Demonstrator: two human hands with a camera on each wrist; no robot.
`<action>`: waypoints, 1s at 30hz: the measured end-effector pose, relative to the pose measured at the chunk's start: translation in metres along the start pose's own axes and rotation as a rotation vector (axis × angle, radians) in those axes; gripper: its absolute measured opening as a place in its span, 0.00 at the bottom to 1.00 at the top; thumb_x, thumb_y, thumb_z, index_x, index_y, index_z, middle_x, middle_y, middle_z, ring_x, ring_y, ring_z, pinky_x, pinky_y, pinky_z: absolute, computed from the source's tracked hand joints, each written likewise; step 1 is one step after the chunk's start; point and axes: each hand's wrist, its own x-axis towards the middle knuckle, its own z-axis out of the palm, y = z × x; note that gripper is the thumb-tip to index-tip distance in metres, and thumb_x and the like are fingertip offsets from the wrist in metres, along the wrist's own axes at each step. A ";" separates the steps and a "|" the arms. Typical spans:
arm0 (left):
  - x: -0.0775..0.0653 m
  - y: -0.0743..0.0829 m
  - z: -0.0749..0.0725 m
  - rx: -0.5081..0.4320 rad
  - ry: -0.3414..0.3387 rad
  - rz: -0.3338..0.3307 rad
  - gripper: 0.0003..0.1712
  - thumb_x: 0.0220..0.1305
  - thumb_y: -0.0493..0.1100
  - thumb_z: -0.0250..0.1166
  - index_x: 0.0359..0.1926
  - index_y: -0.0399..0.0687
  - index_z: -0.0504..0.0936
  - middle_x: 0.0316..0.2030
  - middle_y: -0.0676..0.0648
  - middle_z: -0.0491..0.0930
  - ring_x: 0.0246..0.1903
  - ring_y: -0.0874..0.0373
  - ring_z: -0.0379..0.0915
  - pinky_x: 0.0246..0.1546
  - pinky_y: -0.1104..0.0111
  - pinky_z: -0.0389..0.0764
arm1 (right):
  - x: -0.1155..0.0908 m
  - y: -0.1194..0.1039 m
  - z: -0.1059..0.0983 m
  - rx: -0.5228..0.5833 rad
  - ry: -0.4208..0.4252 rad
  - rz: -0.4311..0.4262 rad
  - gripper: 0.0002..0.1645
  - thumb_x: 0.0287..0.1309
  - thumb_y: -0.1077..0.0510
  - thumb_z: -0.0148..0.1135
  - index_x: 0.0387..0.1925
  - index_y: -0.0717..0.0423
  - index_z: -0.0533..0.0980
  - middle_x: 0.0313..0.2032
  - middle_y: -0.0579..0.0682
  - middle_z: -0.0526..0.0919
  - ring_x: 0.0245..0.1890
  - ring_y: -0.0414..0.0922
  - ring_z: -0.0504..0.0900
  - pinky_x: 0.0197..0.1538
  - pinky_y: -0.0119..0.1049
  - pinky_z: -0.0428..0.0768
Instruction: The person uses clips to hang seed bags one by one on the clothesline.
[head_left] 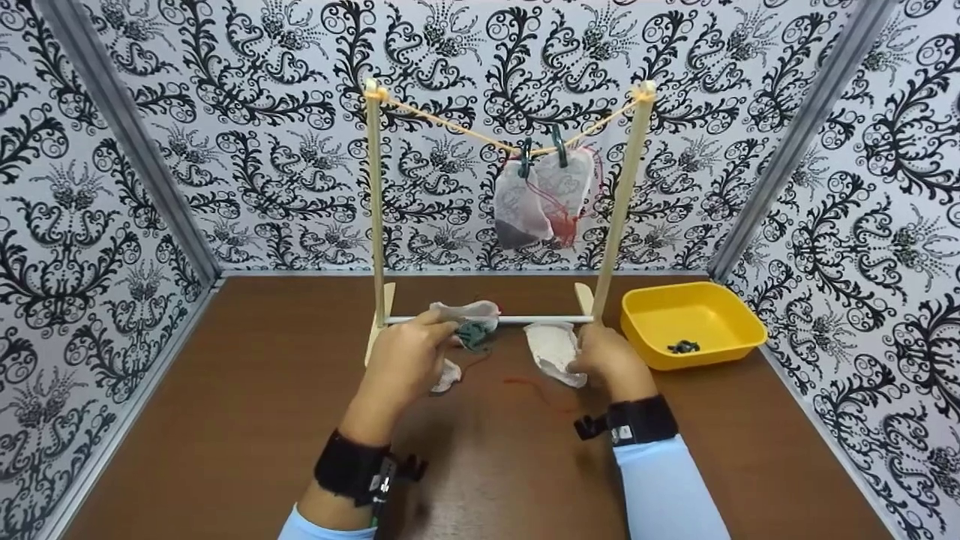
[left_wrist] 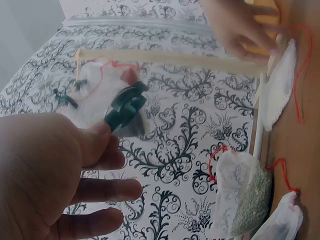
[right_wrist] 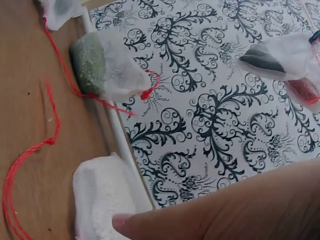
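Observation:
My left hand [head_left: 409,352] pinches a dark green plastic clip [left_wrist: 125,107] between thumb and index finger, the other fingers held loose. Close by in the head view is a white sheer drawstring bag [head_left: 469,311] with green, grainy contents, leaning at the white crossbar [left_wrist: 258,125]. Another small bag [head_left: 448,376] lies partly behind that hand. My right hand [head_left: 611,356] is at a bag of white contents [head_left: 553,352] on the table; its thumb [right_wrist: 122,222] rests on the bag, and its fingers look spread in the left wrist view.
A wooden frame [head_left: 622,202] carries a sagging orange cord [head_left: 450,125], where two green clips hold two sheer bags [head_left: 521,206]. To the right stands a yellow tray [head_left: 694,296] with dark clips [head_left: 683,346] inside. Red drawstring [right_wrist: 50,142] trails over the brown table. Patterned walls enclose the space.

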 end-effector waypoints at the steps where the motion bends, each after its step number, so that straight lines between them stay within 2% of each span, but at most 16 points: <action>1: 0.000 -0.001 -0.001 0.002 -0.001 -0.005 0.05 0.65 0.38 0.81 0.42 0.46 0.96 0.44 0.49 0.94 0.36 0.47 0.95 0.35 0.53 0.94 | 0.001 0.001 0.002 0.009 -0.001 0.010 0.23 0.58 0.59 0.84 0.50 0.65 0.82 0.37 0.57 0.84 0.36 0.53 0.82 0.41 0.47 0.86; 3: -0.001 -0.003 -0.002 0.004 -0.006 -0.022 0.05 0.64 0.37 0.81 0.41 0.47 0.96 0.42 0.50 0.94 0.34 0.46 0.95 0.34 0.52 0.94 | 0.003 0.001 0.007 0.033 -0.026 0.030 0.29 0.59 0.59 0.85 0.56 0.67 0.81 0.42 0.59 0.85 0.38 0.54 0.84 0.41 0.46 0.88; 5: -0.002 -0.006 -0.003 0.004 -0.016 -0.034 0.05 0.63 0.36 0.81 0.40 0.48 0.97 0.42 0.51 0.95 0.33 0.46 0.94 0.33 0.51 0.93 | 0.004 0.000 0.012 0.063 -0.052 0.041 0.35 0.58 0.60 0.86 0.63 0.67 0.79 0.48 0.61 0.87 0.42 0.55 0.87 0.46 0.49 0.92; 7: -0.002 -0.009 -0.005 -0.001 -0.023 -0.040 0.05 0.61 0.36 0.81 0.38 0.49 0.97 0.42 0.52 0.95 0.33 0.46 0.94 0.33 0.51 0.93 | 0.005 0.000 0.016 0.092 -0.065 0.038 0.39 0.57 0.62 0.86 0.66 0.67 0.77 0.52 0.63 0.87 0.44 0.56 0.87 0.46 0.50 0.93; 10: -0.002 -0.012 -0.007 0.006 -0.020 -0.048 0.04 0.61 0.38 0.83 0.36 0.51 0.96 0.36 0.54 0.93 0.28 0.48 0.91 0.29 0.52 0.91 | 0.005 0.000 0.021 0.112 -0.072 0.031 0.37 0.56 0.64 0.85 0.64 0.65 0.76 0.51 0.62 0.87 0.43 0.56 0.87 0.43 0.50 0.92; 13: -0.004 -0.015 -0.009 0.019 -0.005 -0.052 0.04 0.61 0.39 0.84 0.34 0.51 0.95 0.30 0.54 0.88 0.24 0.50 0.88 0.27 0.53 0.90 | 0.005 0.000 0.023 0.103 -0.080 0.022 0.35 0.55 0.64 0.85 0.61 0.64 0.75 0.47 0.62 0.87 0.38 0.55 0.87 0.35 0.45 0.89; 18: -0.005 -0.016 -0.012 0.030 -0.006 -0.057 0.04 0.61 0.38 0.83 0.33 0.51 0.95 0.28 0.53 0.86 0.24 0.50 0.86 0.26 0.50 0.89 | 0.008 -0.003 0.023 0.061 -0.120 -0.001 0.39 0.56 0.62 0.85 0.64 0.61 0.73 0.45 0.60 0.86 0.33 0.53 0.86 0.31 0.43 0.86; 20: -0.004 -0.015 -0.012 0.035 -0.012 -0.059 0.04 0.61 0.36 0.81 0.33 0.51 0.95 0.27 0.53 0.85 0.23 0.49 0.86 0.25 0.49 0.89 | 0.010 -0.003 0.023 0.023 -0.123 -0.035 0.41 0.54 0.62 0.84 0.66 0.60 0.72 0.46 0.59 0.87 0.35 0.52 0.86 0.34 0.44 0.86; 23: -0.004 -0.015 -0.012 0.046 -0.019 -0.059 0.05 0.62 0.35 0.80 0.33 0.51 0.95 0.27 0.52 0.84 0.23 0.49 0.85 0.24 0.49 0.88 | 0.013 -0.003 0.023 -0.028 -0.116 -0.105 0.43 0.51 0.65 0.83 0.67 0.58 0.72 0.51 0.60 0.87 0.43 0.52 0.86 0.46 0.48 0.88; 26: -0.004 -0.015 -0.011 0.050 -0.018 -0.058 0.04 0.61 0.36 0.81 0.32 0.50 0.94 0.27 0.52 0.84 0.22 0.48 0.85 0.24 0.49 0.88 | 0.013 -0.001 0.020 -0.020 -0.118 -0.132 0.46 0.47 0.67 0.82 0.68 0.56 0.73 0.56 0.60 0.87 0.49 0.52 0.84 0.54 0.47 0.86; 30: -0.004 -0.015 -0.010 0.053 -0.019 -0.058 0.05 0.61 0.36 0.80 0.31 0.49 0.93 0.27 0.51 0.84 0.23 0.48 0.85 0.24 0.50 0.88 | 0.008 0.000 0.011 0.104 -0.160 -0.071 0.49 0.50 0.69 0.78 0.75 0.52 0.73 0.58 0.62 0.85 0.41 0.51 0.86 0.42 0.41 0.87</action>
